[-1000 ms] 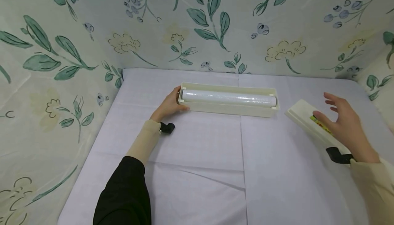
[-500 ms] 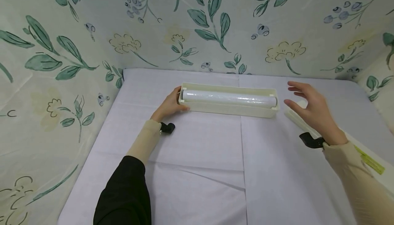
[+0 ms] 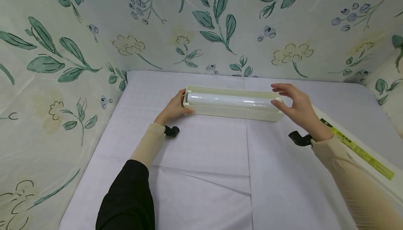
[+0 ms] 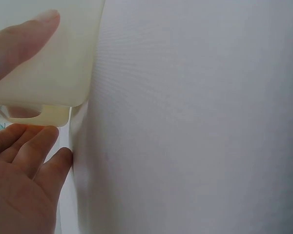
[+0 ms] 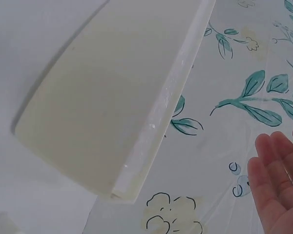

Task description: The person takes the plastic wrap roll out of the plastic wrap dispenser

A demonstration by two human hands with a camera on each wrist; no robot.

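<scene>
A long cream plastic box [image 3: 233, 112] lies lidless across the table, holding a shiny roll of clear wrap [image 3: 226, 100]. My left hand [image 3: 172, 109] grips its left end; in the left wrist view the thumb [image 4: 29, 44] lies over one side, with the fingers [image 4: 36, 151] at the end. Over the box's right end hovers my right hand [image 3: 297, 109], thumb and fingers spread. The right wrist view puts its fingers [image 5: 278, 170] apart from the box wall [image 5: 102, 97].
The long cream lid [image 3: 362, 153], bearing a yellow-green label, lies slanted at the right, partly behind my right forearm. White cloth [image 3: 201, 146] covers the table. Leaf-patterned fabric [image 3: 176, 23] rises behind and at both sides.
My right hand has moved left, away from above the lid to the box's right end. The left hand and the box stay put.
</scene>
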